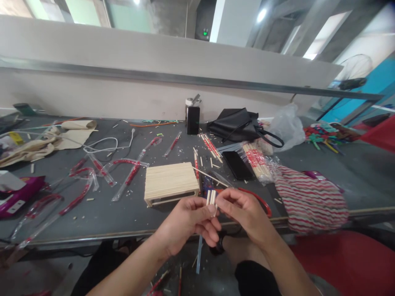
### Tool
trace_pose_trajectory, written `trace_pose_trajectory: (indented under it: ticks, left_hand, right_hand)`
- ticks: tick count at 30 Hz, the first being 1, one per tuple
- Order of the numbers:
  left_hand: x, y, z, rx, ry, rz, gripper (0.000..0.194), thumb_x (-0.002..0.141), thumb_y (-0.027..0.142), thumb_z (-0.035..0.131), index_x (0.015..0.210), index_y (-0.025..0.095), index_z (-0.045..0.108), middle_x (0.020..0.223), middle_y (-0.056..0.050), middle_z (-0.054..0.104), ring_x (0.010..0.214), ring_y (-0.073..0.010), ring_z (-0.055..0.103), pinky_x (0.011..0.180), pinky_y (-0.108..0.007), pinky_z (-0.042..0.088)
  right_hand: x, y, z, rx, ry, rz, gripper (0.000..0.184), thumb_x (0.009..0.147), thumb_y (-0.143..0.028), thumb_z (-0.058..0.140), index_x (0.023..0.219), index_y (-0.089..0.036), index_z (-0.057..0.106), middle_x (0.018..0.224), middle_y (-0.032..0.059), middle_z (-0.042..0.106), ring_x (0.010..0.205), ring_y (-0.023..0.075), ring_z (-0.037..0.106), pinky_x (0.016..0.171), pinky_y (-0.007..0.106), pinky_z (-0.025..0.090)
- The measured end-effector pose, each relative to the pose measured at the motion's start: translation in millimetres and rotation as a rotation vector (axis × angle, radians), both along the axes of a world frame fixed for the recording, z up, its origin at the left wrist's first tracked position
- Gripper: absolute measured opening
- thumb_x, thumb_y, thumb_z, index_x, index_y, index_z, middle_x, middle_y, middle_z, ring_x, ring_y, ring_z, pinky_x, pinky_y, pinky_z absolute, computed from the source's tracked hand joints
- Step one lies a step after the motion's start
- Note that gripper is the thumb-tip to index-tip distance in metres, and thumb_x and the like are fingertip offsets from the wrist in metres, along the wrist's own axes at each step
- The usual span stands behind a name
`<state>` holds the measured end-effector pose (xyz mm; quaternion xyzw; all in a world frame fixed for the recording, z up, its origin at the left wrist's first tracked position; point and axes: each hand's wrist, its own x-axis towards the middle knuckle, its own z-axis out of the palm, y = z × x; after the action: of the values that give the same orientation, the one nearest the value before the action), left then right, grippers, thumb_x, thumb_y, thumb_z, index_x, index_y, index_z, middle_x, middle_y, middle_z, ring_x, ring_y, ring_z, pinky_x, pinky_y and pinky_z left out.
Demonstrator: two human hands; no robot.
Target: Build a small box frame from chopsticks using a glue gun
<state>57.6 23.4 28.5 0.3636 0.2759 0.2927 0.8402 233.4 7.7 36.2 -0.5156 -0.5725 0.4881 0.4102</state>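
Observation:
My left hand [197, 218] pinches a small row of short, pale wooden stick pieces [211, 197] between thumb and fingers, their cut ends pointing up. From the right, my right hand [240, 207] closes thumb and forefinger at the edge of the same row; its fingertips partly hide what they grip. Just beyond my left hand, on the dark table [123, 222], stands a low table-like model [171, 179] built of wooden sticks, with a slatted top and short legs. One long thin stick [212, 176] lies beside the model, pointing toward my right hand.
Torn clear-and-red chopstick wrappers [128, 176] litter the left side. To the right are a phone [237, 165], bundled chopsticks [257, 162], a black bag [234, 123] and a striped cloth [311, 199]. Another phone [193, 120] stands upright at the back. A white cable [108, 144] lies left.

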Motion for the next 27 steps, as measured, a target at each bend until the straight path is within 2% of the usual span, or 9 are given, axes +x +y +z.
trace_pose_trajectory:
  ticks: [6, 12, 15, 17, 21, 25, 27]
  left_hand:
    - [-3, 0, -0.3, -0.043, -0.022, 0.023, 0.02, 0.085, 0.028, 0.061, 0.079, 0.009, 0.062, 0.069, -0.009, 0.067, 0.05, -0.0113, 0.063, 0.047, -0.021, 0.053]
    - [-2, -1, -0.1, 0.008, 0.033, 0.023, 0.023, 0.083, 0.031, 0.063, 0.075, 0.009, 0.061, 0.065, -0.006, 0.064, 0.045, -0.0096, 0.059, 0.042, -0.02, 0.05]
    - [-2, -3, 0.0, 0.071, 0.075, 0.036, 0.027, 0.084, 0.034, 0.061, 0.072, 0.01, 0.059, 0.063, -0.004, 0.062, 0.043, -0.0088, 0.056, 0.041, -0.02, 0.048]
    - [-1, -4, -0.2, 0.098, 0.091, 0.036, 0.027, 0.084, 0.035, 0.06, 0.074, 0.011, 0.059, 0.063, -0.004, 0.061, 0.041, -0.0084, 0.055, 0.039, -0.019, 0.047]
    - [-1, -4, -1.3, 0.111, 0.093, 0.026, 0.023, 0.084, 0.035, 0.06, 0.084, 0.012, 0.06, 0.062, -0.002, 0.06, 0.04, -0.0079, 0.053, 0.038, -0.019, 0.044]
    - [0, -3, -2.0, 0.111, 0.097, 0.032, 0.024, 0.083, 0.036, 0.06, 0.084, 0.012, 0.059, 0.063, -0.001, 0.06, 0.041, -0.008, 0.052, 0.038, -0.019, 0.044]
    - [1, -2, -1.2, 0.105, 0.098, 0.031, 0.026, 0.082, 0.038, 0.062, 0.084, 0.012, 0.059, 0.062, -0.001, 0.059, 0.041, -0.0081, 0.051, 0.039, -0.02, 0.044]
  right_hand:
    - [-3, 2, -2.9, -0.02, 0.002, -0.022, 0.024, 0.083, -0.041, 0.064, 0.08, -0.018, 0.065, 0.065, -0.0033, 0.059, 0.054, 0.0064, 0.044, 0.05, 0.019, 0.035]
    - [-8, 2, -0.4, 0.01, -0.008, 0.001, 0.022, 0.083, -0.038, 0.064, 0.076, -0.016, 0.064, 0.068, -0.0012, 0.063, 0.064, 0.0095, 0.054, 0.061, 0.02, 0.041]
    - [-8, 2, 0.0, 0.021, -0.011, 0.001, 0.023, 0.083, -0.038, 0.062, 0.075, -0.016, 0.062, 0.065, -0.002, 0.06, 0.059, 0.0086, 0.05, 0.057, 0.02, 0.039]
    - [-3, 3, 0.0, 0.038, -0.009, -0.047, 0.024, 0.083, -0.04, 0.061, 0.074, -0.017, 0.06, 0.06, -0.0042, 0.053, 0.054, 0.0072, 0.043, 0.051, 0.02, 0.035]
    - [24, 2, 1.9, 0.094, -0.059, -0.159, 0.026, 0.084, -0.04, 0.058, 0.071, -0.018, 0.056, 0.056, -0.0048, 0.049, 0.05, 0.007, 0.038, 0.047, 0.02, 0.03]
    - [74, -3, 4.2, 0.108, -0.139, -0.251, 0.023, 0.082, -0.04, 0.057, 0.074, -0.018, 0.058, 0.057, -0.0035, 0.052, 0.049, 0.0078, 0.04, 0.046, 0.021, 0.029]
    - [101, -4, 3.7, 0.081, -0.257, -0.296, 0.023, 0.08, -0.039, 0.057, 0.071, -0.018, 0.057, 0.057, -0.0034, 0.053, 0.048, 0.0083, 0.041, 0.045, 0.021, 0.03]
